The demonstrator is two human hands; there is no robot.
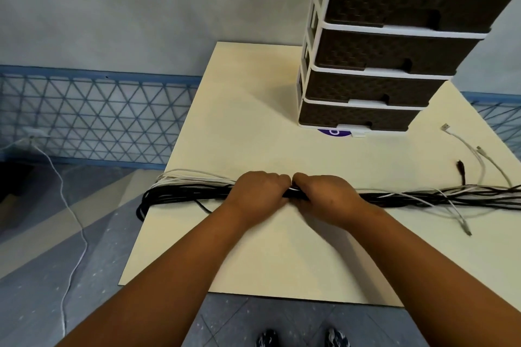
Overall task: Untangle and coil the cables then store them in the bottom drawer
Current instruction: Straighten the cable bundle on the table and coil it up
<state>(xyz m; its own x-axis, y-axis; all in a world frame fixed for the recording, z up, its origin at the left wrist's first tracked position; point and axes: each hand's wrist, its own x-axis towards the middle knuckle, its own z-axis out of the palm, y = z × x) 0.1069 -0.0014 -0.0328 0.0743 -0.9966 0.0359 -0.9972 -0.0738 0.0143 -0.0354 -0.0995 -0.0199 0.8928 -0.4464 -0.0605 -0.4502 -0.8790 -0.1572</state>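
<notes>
A long bundle of black and white cables (pixel 186 191) lies across the cream table (pixel 253 127) from its left edge to the right. My left hand (pixel 260 190) and my right hand (pixel 324 191) grip the bundle side by side at its middle, fingers curled over it. On the left the looped end hangs over the table edge. On the right, loose white cable ends (pixel 462 144) and a black plug (pixel 461 167) fan out. The bottom drawer (pixel 355 118) of the drawer unit is closed.
A white drawer unit (pixel 389 45) with several brown drawers stands at the back right of the table. A white cable (pixel 70 220) trails over the floor at the left from a wall socket. A blue lattice fence (pixel 98 115) runs behind. My shoes show below the table's front edge.
</notes>
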